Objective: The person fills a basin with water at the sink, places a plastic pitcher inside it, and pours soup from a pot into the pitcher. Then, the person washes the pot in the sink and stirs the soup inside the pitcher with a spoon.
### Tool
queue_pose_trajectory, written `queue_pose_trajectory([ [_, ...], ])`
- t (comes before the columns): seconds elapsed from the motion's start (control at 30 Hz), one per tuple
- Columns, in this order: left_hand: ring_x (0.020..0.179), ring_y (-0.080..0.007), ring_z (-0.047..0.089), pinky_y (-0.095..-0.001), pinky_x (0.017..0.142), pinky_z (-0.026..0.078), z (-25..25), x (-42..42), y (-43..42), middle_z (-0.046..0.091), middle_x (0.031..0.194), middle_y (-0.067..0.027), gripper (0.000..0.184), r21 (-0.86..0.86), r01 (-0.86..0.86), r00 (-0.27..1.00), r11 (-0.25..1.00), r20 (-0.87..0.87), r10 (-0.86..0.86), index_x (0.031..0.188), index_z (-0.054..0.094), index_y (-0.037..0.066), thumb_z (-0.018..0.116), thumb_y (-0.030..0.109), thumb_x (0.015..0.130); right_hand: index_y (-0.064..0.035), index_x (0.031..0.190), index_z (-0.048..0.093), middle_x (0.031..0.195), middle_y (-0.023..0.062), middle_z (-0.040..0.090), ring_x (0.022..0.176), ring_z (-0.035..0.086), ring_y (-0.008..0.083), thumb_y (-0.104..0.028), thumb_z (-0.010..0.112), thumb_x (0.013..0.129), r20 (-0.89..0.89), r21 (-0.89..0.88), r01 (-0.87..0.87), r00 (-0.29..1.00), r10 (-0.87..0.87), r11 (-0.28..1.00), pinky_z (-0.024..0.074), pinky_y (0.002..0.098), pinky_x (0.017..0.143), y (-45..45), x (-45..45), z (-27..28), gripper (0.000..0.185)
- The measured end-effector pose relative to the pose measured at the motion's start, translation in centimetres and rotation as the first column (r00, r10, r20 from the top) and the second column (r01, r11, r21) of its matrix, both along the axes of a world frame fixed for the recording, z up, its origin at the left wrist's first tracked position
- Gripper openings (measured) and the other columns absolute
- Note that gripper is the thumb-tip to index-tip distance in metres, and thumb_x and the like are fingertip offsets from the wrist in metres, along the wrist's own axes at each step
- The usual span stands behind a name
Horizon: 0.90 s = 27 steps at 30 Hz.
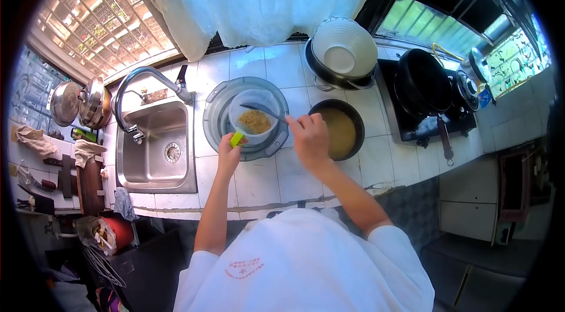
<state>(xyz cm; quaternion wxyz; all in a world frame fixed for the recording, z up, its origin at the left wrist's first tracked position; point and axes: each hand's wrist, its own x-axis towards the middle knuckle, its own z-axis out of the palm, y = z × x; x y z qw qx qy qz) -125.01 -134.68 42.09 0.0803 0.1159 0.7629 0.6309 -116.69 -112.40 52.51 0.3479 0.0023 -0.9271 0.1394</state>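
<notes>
My left hand (228,154) grip closed round green handle (236,139); right hand (312,137) grip pinched on spoon (265,111). Cup (250,98) within basin (213,134) rim, between worktop (256,187) front and back edges. Weak left hold could tip cup, spill food (255,122); right wrist might knock pot (359,124).

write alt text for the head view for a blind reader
The left hand holds a green-handled container of yellowish food at a basin; the right hand holds a utensil over the food. A pot of liquid stands right, a sink left.
</notes>
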Motion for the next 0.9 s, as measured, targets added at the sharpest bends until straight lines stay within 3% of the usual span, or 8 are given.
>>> queue_pose_trajectory([
  [0.27, 0.074, -0.0195, 0.055, -0.0277, 0.071, 0.042, -1.0, -0.9, 0.3, 0.06, 0.078, -0.0098, 0.024, -0.132, 0.096, 0.995, 0.987, 0.052, -0.09, 0.086, 0.058, -0.001, 0.045, -0.005, 0.066, -0.0062, 0.079, 0.056, 0.08, 0.0078, 0.053, 0.08, 0.051, 0.0236, -0.009, 0.061, 0.064, 0.253, 0.074, 0.008, 0.967, -0.026, 0.997, 0.0477, 0.0288, 0.062, -7.0, -2.0, 0.6, 0.017],
  [0.33, 0.073, -0.0183, 0.055, -0.027, 0.07, 0.043, -0.1, -1.0, 0.6, 0.061, 0.078, -0.0091, 0.025, -0.118, 0.13, 0.988, 0.984, 0.101, -0.118, 0.088, 0.058, -0.001, 0.045, -0.006, 0.067, -0.0063, 0.094, 0.059, 0.087, 0.0086, 0.054, 0.083, 0.052, 0.0247, -0.006, 0.064, 0.067, 0.369, -0.126, -0.158, 0.909, 0.194, 0.979, 0.047, 0.0329, 0.065, -8.0, -2.0, 1.1, 0.028],
  [0.47, 0.075, -0.0169, 0.056, -0.0277, 0.069, 0.043, 0.1, -1.5, 0.0, 0.061, 0.079, -0.0082, 0.028, -0.181, 0.196, 0.977, 0.964, 0.115, -0.177, 0.092, 0.057, 0.0, 0.044, -0.008, 0.069, -0.0056, 0.091, 0.057, 0.087, 0.0098, 0.056, 0.079, 0.054, 0.0242, -0.009, 0.065, 0.071, 0.006, -0.376, -0.285, 0.951, 0.31, 0.882, 0.047, 0.033, 0.062, -7.3, -0.4, 1.2, 0.022],
  [0.67, 0.076, -0.0175, 0.056, -0.0264, 0.07, 0.042, 1.2, -0.8, 0.7, 0.06, 0.079, -0.0076, 0.026, -0.283, 0.205, 0.977, 0.937, 0.124, -0.176, 0.093, 0.057, 0.0, 0.045, -0.01, 0.071, -0.0046, 0.092, 0.054, 0.083, 0.0103, 0.053, 0.077, 0.055, 0.0277, -0.015, 0.06, 0.081, 0.036, -0.655, 0.399, 0.865, -0.5, 0.642, 0.0443, 0.0364, 0.069, 5.4, 5.8, -5.4, 0.016],
  [0.73, 0.077, -0.0175, 0.056, -0.0266, 0.07, 0.042, 1.3, -0.8, 0.6, 0.06, 0.079, -0.0078, 0.027, -0.308, 0.221, 0.973, 0.925, 0.126, -0.191, 0.093, 0.057, 0.0, 0.045, -0.01, 0.071, -0.0036, 0.092, 0.054, 0.084, 0.0116, 0.054, 0.078, 0.055, 0.0315, -0.026, 0.056, 0.084, 0.097, -0.426, 0.658, 0.715, -0.692, 0.621, 0.0442, 0.0404, 0.07, 9.8, 7.5, -7.9, 0.024],
  [0.77, 0.077, -0.0175, 0.056, -0.0267, 0.071, 0.042, 1.3, -0.9, 0.7, 0.06, 0.079, -0.0079, 0.028, -0.334, 0.235, 0.971, 0.913, 0.126, -0.204, 0.094, 0.057, 0.0, 0.045, -0.01, 0.071, -0.0036, 0.092, 0.054, 0.084, 0.0116, 0.054, 0.078, 0.055, 0.0315, -0.026, 0.056, 0.084, 0.095, -0.424, 0.66, 0.713, -0.695, 0.62, 0.0442, 0.0404, 0.07, 11.1, 8.0, -8.1, 0.024],
  [0.83, 0.078, -0.0175, 0.056, -0.0269, 0.071, 0.042, 1.3, -0.9, 0.8, 0.06, 0.08, -0.0079, 0.028, -0.329, 0.238, 0.97, 0.914, 0.128, -0.207, 0.094, 0.057, 0.0, 0.044, -0.01, 0.071, -0.0024, 0.091, 0.056, 0.084, 0.0144, 0.056, 0.079, 0.055, 0.0356, -0.038, 0.052, 0.085, 0.597, -0.309, 0.746, 0.635, -0.49, 0.591, 0.0443, 0.0439, 0.071, 12.9, 8.6, -8.5, 0.036],
  [0.9, 0.078, -0.0175, 0.056, -0.027, 0.072, 0.042, 1.5, -0.9, 0.9, 0.061, 0.08, -0.008, 0.029, -0.326, 0.233, 0.971, 0.916, 0.126, -0.203, 0.095, 0.057, 0.0, 0.044, -0.01, 0.071, -0.0016, 0.082, 0.06, 0.08, 0.0179, 0.059, 0.076, 0.057, 0.0377, -0.043, 0.051, 0.083, 0.62, -0.275, 0.739, 0.625, -0.473, 0.615, 0.0452, 0.0457, 0.067, 14.1, 8.4, -9.6, 0.042],
])
